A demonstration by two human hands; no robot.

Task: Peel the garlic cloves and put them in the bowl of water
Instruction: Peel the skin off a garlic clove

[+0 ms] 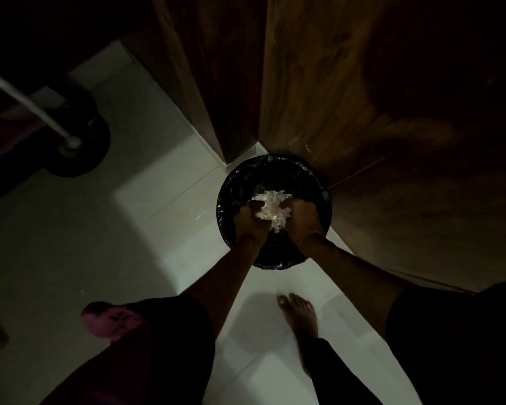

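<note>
A heap of pale, papery garlic skins [270, 207] is held between both my hands over a round bin lined with a black bag [319, 182]. My left hand [250, 222] cups the heap from the left, fingers curled round it. My right hand [303, 220] cups it from the right in the same way. Both hands are just above the bin's opening. No garlic cloves and no bowl of water are in view. The scene is very dim.
The bin stands on a pale tiled floor [158, 217], in a corner formed by dark wooden panels [362, 97]. My bare foot [298, 314] is just short of the bin. A black round base with a white pole [70, 141] stands at the left.
</note>
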